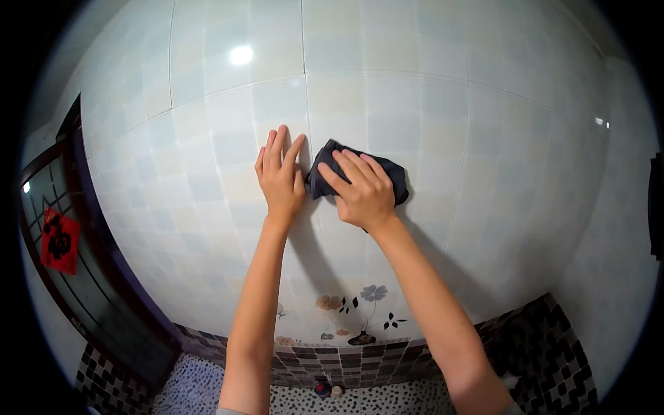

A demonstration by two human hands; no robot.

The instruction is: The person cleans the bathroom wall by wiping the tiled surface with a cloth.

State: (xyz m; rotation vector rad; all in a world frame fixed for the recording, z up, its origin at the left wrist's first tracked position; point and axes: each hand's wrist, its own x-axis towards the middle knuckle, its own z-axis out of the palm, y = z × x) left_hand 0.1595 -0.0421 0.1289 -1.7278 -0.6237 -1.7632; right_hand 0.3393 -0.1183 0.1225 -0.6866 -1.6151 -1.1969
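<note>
Fingers of the right hand (364, 196) lie spread over a dark cloth (392, 178), pressing it to the tiled wall (415, 242); the left hand's (280, 187) are open on the tile just left. Soft, light, limp, it likely handles best palmed at its bunched middle.

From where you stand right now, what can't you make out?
All in the head view:
- Wall patch under the dark cloth: hidden by the cloth and the right hand.
- Left hand's palm: hidden by the hand's back.
- Small items on the floor: too small to identify.
- Dark object at far right: cut off by the picture's edge.
</note>
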